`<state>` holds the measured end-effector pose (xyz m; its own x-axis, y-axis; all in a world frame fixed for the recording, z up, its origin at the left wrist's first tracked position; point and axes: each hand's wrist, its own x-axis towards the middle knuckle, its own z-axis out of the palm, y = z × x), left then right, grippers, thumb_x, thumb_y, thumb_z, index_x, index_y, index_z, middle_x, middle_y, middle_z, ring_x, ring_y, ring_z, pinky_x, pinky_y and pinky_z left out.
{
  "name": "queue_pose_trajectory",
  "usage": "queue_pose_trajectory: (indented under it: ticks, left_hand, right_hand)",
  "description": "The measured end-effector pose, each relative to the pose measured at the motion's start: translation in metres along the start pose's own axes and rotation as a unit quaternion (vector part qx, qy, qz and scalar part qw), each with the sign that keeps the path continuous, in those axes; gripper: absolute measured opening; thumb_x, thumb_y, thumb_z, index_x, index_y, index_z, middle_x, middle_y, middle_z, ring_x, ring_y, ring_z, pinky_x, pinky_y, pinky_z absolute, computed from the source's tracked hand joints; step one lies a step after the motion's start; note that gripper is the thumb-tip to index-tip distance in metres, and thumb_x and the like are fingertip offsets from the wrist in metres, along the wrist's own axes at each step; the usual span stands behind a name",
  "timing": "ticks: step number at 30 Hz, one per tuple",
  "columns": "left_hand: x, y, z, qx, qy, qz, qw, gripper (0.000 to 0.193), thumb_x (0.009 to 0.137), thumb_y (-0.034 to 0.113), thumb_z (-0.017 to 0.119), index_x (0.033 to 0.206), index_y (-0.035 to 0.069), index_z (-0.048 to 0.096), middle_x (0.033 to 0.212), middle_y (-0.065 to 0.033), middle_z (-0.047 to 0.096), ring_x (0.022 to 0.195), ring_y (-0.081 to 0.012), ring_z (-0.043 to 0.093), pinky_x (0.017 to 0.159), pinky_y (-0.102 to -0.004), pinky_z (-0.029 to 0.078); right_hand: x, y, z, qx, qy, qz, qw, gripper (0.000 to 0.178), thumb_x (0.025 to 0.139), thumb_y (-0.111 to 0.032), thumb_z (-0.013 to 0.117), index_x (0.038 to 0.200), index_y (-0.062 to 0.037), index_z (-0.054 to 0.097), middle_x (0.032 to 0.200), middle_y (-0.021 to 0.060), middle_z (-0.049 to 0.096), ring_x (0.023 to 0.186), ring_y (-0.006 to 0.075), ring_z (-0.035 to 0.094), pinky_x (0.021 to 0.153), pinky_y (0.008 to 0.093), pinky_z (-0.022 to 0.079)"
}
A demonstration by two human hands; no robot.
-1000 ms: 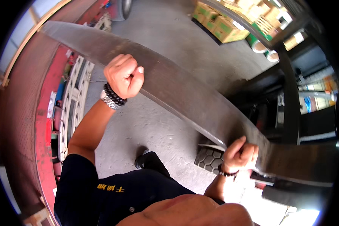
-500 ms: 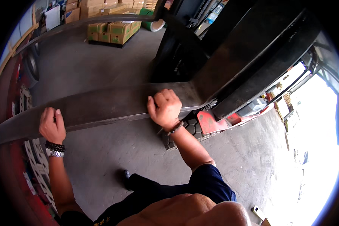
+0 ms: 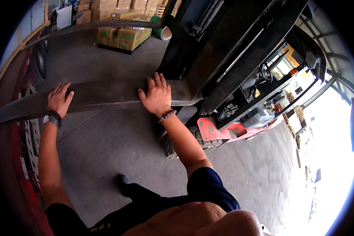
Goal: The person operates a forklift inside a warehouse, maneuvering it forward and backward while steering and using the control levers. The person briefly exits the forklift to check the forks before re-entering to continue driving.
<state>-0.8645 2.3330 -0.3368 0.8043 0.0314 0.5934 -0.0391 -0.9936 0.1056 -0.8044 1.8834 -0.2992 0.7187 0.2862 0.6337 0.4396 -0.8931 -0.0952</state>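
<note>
A long dark steel forklift fork (image 3: 110,91) runs across in front of me, raised above the floor. My left hand (image 3: 59,99) rests on its near edge toward the left, fingers stretched out over the top. Nearer the fork's upright end, my right hand (image 3: 157,94) lies flat on the top face with the fingers spread. Neither hand holds anything. The fork joins the black mast (image 3: 220,51) of a red forklift (image 3: 212,129). Beyond it, the second fork (image 3: 102,25) reaches out parallel.
A front tyre (image 3: 173,147) of the forklift stands near my right arm. Cartons (image 3: 126,38) sit on a low dark pallet at the back, beside a green roll (image 3: 161,32). Along the left runs a red frame (image 3: 23,177); a tyre (image 3: 38,65) leans beyond it.
My hands were curled on the fork and are now opened flat, fingers extended forward. The view has shifted, showing more of the forklift's cab on the right.
</note>
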Motion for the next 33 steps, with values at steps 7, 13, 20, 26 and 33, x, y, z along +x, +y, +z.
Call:
queue_pose_trajectory:
  ticks: [7, 13, 20, 26, 33]
  left_hand:
    - [0.005, -0.025, -0.043, -0.012, -0.046, -0.028, 0.998, 0.052, 0.113, 0.046, 0.062, 0.148, 0.007, 0.067, 0.150, -0.0157, 0.072, 0.149, -0.0392, 0.059, 0.123, -0.0554, 0.043]
    - [0.062, -0.018, 0.020, -0.102, 0.011, 0.026, 0.994, 0.043, 0.111, 0.037, 0.067, 0.137, 0.003, 0.072, 0.139, -0.0175, 0.074, 0.129, -0.0430, 0.067, 0.116, -0.0532, 0.050]
    - [0.059, -0.007, 0.016, -0.060, -0.018, 0.038, 0.997, 0.051, 0.112, 0.043, 0.066, 0.145, 0.004, 0.066, 0.145, -0.0191, 0.071, 0.140, -0.0408, 0.063, 0.123, -0.0554, 0.044]
    - [0.029, -0.014, 0.007, -0.035, -0.029, 0.008, 0.999, 0.052, 0.114, 0.043, 0.063, 0.150, 0.006, 0.065, 0.150, -0.0179, 0.070, 0.143, -0.0387, 0.063, 0.125, -0.0552, 0.043]
    - [0.000, -0.028, 0.024, -0.040, -0.022, 0.021, 0.999, 0.050, 0.115, 0.047, 0.062, 0.144, 0.007, 0.071, 0.142, -0.0157, 0.076, 0.134, -0.0369, 0.070, 0.119, -0.0527, 0.049]
  right_hand:
    - [0.017, -0.030, 0.001, 0.028, -0.079, -0.036, 0.996, 0.076, 0.106, -0.061, 0.064, 0.155, -0.0031, 0.067, 0.163, 0.0262, 0.063, 0.161, 0.0399, 0.052, 0.134, 0.0583, 0.036]
    - [0.119, -0.020, 0.059, -0.025, 0.013, -0.100, 0.995, 0.056, 0.107, -0.053, 0.064, 0.080, -0.0063, 0.079, 0.079, 0.0197, 0.078, 0.083, 0.0418, 0.077, 0.096, 0.0517, 0.056]
    - [0.038, -0.023, 0.003, 0.015, 0.015, -0.070, 0.997, 0.059, 0.106, -0.049, 0.073, 0.134, 0.0023, 0.076, 0.148, 0.0266, 0.071, 0.142, 0.0446, 0.065, 0.122, 0.0561, 0.048]
    - [0.104, -0.017, -0.156, -0.187, 0.191, -0.100, 0.958, 0.023, 0.096, -0.027, 0.080, 0.097, -0.0077, 0.070, 0.111, 0.0122, 0.071, 0.111, 0.0371, 0.065, 0.104, 0.0509, 0.048]
    - [0.143, 0.022, -0.217, -0.464, 0.246, -0.106, 0.844, 0.023, 0.098, -0.036, 0.074, 0.108, -0.0160, 0.082, 0.126, 0.0107, 0.075, 0.133, 0.0355, 0.064, 0.125, 0.0644, 0.037]
